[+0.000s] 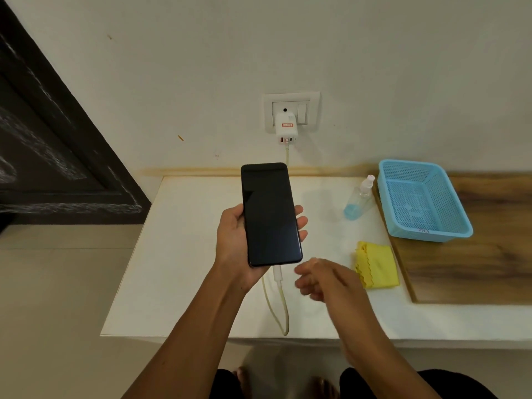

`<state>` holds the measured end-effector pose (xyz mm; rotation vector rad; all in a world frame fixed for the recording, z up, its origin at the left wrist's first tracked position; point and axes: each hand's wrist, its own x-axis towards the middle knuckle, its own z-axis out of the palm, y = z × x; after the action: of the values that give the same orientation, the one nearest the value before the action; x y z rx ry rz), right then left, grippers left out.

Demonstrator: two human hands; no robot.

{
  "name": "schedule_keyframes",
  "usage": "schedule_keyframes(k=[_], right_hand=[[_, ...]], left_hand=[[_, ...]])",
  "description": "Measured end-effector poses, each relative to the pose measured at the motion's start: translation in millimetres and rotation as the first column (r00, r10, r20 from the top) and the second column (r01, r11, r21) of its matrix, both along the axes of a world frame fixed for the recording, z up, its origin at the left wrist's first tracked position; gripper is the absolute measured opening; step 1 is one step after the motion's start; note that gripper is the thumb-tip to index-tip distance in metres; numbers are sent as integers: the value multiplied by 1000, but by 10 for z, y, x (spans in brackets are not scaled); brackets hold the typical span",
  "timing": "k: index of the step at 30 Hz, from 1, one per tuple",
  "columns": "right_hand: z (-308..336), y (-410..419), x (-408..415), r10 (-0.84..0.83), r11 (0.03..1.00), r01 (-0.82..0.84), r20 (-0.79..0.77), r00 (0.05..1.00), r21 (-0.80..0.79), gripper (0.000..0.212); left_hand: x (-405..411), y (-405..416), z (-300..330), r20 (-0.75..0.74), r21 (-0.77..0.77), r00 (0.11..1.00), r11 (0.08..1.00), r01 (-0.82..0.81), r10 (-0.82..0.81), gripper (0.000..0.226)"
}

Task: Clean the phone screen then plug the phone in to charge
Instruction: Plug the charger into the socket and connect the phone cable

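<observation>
My left hand (234, 240) grips a black phone (269, 214), screen dark and facing up, above the white counter (187, 269). A white cable plug (277, 272) sits in the phone's bottom port, and its pale cable (283, 309) loops down over the counter's front edge. The cable's far end enters a white charger (285, 128) in the wall socket (290, 110). Just right of the plug hovers my right hand (322, 279), slightly blurred, fingers loosely curled, holding nothing. A folded yellow cloth (377, 264) lies right of that hand.
A small spray bottle (358, 198) with blue liquid stands beside a light-blue plastic basket (420, 200) on a wooden board (475, 269) at the right. A dark door frame (57, 139) fills the left. The counter's front edge is close to my legs.
</observation>
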<state>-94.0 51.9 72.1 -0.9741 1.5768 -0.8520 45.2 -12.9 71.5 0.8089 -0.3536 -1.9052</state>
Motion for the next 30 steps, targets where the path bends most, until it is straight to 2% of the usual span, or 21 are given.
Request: schedule_keyframes(k=[4,7,9,14,18,26,30], right_hand=[[41,-342,-167,-86,978,44,-202,976,-205,27],[181,-686,-157,-159,932,14,-376,913,-362,24],[236,-938,-116,-177,916,-30,-470,865,-400,24],[243,-1522,67,-214,893,-114,-632,744,-436,26],[204,-1842,195,-224,904,-140,-725,651,-405,33],[184,-2146,341,-218,935,-102,-776,591,-341,39],[172,-2167,408,-243,930,-116,-819,520,-350,38]], left_hand=[[21,27,-15,-21,7,999,1000,26,-26,56],[22,50,-25,-36,18,999,1000,23,-22,55],[21,61,-26,-58,31,998,999,18,-17,55],[35,83,-60,-80,72,997,997,12,-6,53],[70,94,-86,-77,84,997,996,10,-4,52],[139,78,-125,-98,81,995,996,20,-12,51],[167,73,-129,-96,91,995,996,15,-6,51]])
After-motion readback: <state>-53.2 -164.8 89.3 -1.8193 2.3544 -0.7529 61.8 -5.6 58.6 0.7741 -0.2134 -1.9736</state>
